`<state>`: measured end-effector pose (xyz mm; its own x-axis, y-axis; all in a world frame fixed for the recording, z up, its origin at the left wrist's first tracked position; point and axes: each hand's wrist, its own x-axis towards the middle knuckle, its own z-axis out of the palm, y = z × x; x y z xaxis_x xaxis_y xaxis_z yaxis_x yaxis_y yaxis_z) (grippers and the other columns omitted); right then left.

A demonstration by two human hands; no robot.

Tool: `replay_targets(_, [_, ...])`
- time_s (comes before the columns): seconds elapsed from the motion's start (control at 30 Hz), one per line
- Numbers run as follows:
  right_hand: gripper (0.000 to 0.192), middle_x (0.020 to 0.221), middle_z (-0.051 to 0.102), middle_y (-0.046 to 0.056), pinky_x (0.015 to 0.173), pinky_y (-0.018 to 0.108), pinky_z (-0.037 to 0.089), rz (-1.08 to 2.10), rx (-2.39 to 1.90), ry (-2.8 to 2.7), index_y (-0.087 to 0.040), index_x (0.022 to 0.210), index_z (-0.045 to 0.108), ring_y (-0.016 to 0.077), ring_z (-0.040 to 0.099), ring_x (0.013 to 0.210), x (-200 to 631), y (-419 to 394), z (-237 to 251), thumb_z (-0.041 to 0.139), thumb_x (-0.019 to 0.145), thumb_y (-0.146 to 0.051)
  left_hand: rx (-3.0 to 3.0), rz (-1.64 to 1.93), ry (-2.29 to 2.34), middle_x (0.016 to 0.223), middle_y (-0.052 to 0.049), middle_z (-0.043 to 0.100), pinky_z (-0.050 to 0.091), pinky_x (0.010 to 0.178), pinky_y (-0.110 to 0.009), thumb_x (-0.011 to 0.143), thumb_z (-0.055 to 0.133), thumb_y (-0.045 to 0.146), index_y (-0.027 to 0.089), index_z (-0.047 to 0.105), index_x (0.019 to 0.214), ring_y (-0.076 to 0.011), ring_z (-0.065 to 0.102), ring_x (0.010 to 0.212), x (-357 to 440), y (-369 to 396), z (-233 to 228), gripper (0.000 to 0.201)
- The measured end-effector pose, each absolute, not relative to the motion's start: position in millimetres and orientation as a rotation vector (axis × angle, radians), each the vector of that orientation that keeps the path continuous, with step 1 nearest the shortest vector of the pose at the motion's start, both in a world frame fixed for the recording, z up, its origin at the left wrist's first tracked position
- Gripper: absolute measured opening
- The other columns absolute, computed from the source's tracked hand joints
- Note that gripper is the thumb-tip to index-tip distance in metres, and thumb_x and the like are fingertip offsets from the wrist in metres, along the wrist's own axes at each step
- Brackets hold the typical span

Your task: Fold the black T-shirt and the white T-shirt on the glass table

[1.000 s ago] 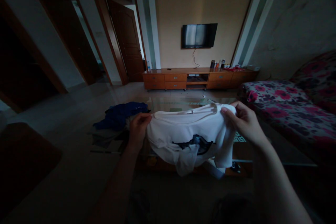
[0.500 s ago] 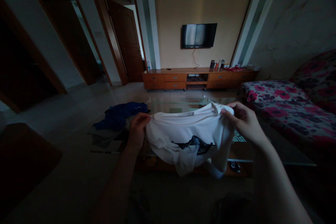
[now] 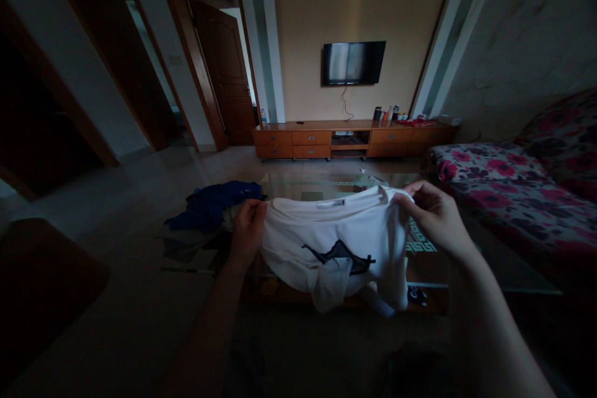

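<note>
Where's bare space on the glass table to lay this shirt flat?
Free: glass table beyond the white shirt, between blue clothes pile and right hand. Crowded: left end, under that pile beside left hand.

One white shirt, one blue garment, one television, two hands

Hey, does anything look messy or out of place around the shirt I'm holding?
Yes: a crumpled blue garment lies heaped on the glass coffee table, beside your left hand. The white T-shirt hangs bunched, not flat.
</note>
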<state>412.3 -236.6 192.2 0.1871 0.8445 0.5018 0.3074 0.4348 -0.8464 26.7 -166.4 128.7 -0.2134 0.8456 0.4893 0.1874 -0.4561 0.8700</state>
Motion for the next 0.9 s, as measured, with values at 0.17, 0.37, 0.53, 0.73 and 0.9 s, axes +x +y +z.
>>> replay_targets(0.17, [0.028,0.077,0.060,0.000,0.056,0.022,0.042,0.491,-1.127,-1.402,-0.021,0.084,0.063,0.0127,0.053,0.067,415,-235,192,0.081,0.077,-0.041,1.559,1.678,1.173,0.080,-0.001,0.065,0.044,0.068,-0.024,0.085,0.071,0.049,0.020,0.061,0.091,-0.0165,0.062,0.076,28,-169,132,0.031])
replay_targets(0.37, [0.025,0.090,0.069,0.005,0.065,0.024,0.047,0.511,-1.191,-1.453,-0.019,0.094,0.073,0.0167,0.060,0.078,423,-238,194,0.075,0.081,-0.040,1.503,1.602,1.045,0.093,-0.004,0.069,0.048,0.071,-0.025,0.075,0.081,0.043,0.020,0.063,0.101,-0.0174,0.065,0.082,28,-172,134,0.039])
replay_targets(0.53, [0.018,0.080,0.067,0.003,0.061,0.024,0.044,0.542,-1.186,-1.450,-0.019,0.086,0.071,0.0155,0.058,0.072,425,-240,194,0.069,0.083,-0.037,1.510,1.592,1.054,0.099,-0.006,0.073,0.051,0.077,-0.028,0.071,0.085,0.039,0.018,0.070,0.099,-0.0198,0.067,0.089,24,-170,132,0.038])
replay_targets(0.73, [0.023,0.080,0.065,0.002,0.058,0.023,0.043,0.402,-1.196,-1.409,-0.020,0.092,0.069,0.0146,0.056,0.069,421,-238,193,0.072,0.084,-0.042,1.542,1.519,1.206,0.088,-0.006,0.076,0.050,0.073,-0.029,0.076,0.080,0.049,0.017,0.075,0.091,-0.0213,0.068,0.081,24,-167,129,0.036])
replay_targets(0.9, [0.034,0.088,0.071,0.006,0.062,0.027,0.047,0.258,-1.305,-1.544,-0.021,0.099,0.069,0.0199,0.063,0.076,425,-237,190,0.061,0.091,-0.052,1.653,1.565,1.251,0.084,-0.003,0.072,0.048,0.071,-0.027,0.083,0.071,0.051,0.019,0.071,0.087,-0.0203,0.066,0.080,23,-168,135,0.032])
